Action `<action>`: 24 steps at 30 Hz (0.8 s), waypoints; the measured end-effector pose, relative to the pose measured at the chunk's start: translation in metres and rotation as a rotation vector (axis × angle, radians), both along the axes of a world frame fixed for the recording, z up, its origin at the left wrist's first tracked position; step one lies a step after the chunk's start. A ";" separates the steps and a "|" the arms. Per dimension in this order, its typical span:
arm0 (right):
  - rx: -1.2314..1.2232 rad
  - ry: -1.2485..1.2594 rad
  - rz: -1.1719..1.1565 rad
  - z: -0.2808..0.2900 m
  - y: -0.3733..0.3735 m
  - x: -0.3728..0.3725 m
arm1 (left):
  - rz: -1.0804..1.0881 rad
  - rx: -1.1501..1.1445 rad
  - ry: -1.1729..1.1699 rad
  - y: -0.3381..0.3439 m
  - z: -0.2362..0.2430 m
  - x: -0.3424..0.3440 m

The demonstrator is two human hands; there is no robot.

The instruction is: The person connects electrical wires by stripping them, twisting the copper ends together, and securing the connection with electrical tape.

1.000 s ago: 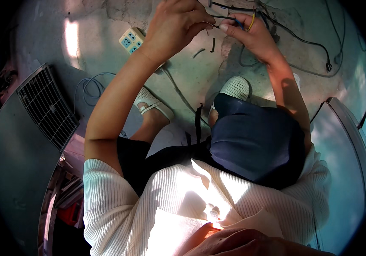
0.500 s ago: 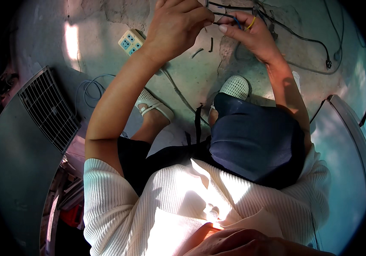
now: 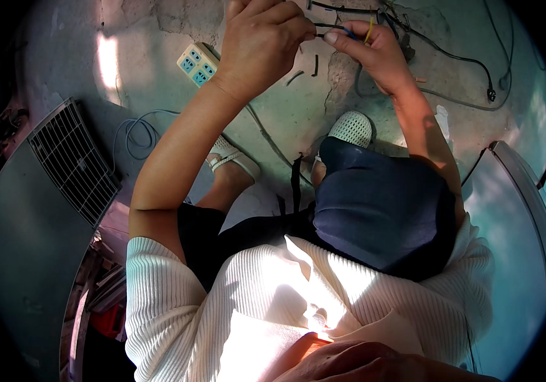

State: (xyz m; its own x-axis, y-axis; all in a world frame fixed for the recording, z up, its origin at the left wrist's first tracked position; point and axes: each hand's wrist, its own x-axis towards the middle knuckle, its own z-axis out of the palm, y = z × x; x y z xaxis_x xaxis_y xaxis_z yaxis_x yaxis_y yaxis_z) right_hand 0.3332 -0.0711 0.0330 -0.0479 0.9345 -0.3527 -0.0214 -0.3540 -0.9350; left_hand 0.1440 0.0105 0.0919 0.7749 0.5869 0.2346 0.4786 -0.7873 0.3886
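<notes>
Both hands shifted toward 12 o'clock since earlier frame; left hand (image 3: 261,44) & right hand (image 3: 375,54) pinch thin wires (image 3: 340,28), fingers together, power strip (image 3: 198,63) at 10 o'clock.

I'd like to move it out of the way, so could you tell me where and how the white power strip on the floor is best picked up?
Grip the power strip across its two long sides, near its free end, coming straight down from above. It lies flat on the concrete floor, sockets up, apart from the left hand and right hand, which hold thin wires.
</notes>
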 end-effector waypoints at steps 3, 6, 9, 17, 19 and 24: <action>-0.004 -0.006 0.006 -0.001 0.000 0.000 | -0.001 0.034 0.014 -0.001 0.000 0.000; -0.009 -0.035 0.022 -0.004 -0.001 0.001 | -0.007 0.056 0.020 -0.001 -0.001 0.001; -0.013 -0.046 0.029 -0.005 -0.001 0.001 | -0.016 0.066 0.032 -0.003 -0.002 0.001; -0.099 0.184 -0.019 -0.003 -0.003 -0.002 | 0.029 -0.182 0.020 0.004 -0.007 -0.003; -0.081 0.192 0.000 -0.001 -0.003 -0.001 | 0.029 -0.211 0.035 0.007 -0.006 -0.003; -0.146 0.247 -0.040 0.001 -0.001 -0.004 | 0.008 -0.230 0.036 0.011 -0.005 -0.002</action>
State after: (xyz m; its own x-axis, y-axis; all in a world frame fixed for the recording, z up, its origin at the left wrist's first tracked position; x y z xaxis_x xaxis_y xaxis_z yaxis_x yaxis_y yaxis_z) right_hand 0.3295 -0.0719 0.0342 -0.1131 0.8775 -0.4661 -0.2584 -0.4789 -0.8390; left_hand 0.1417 0.0212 0.0869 0.7753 0.6281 0.0660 0.5018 -0.6761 0.5395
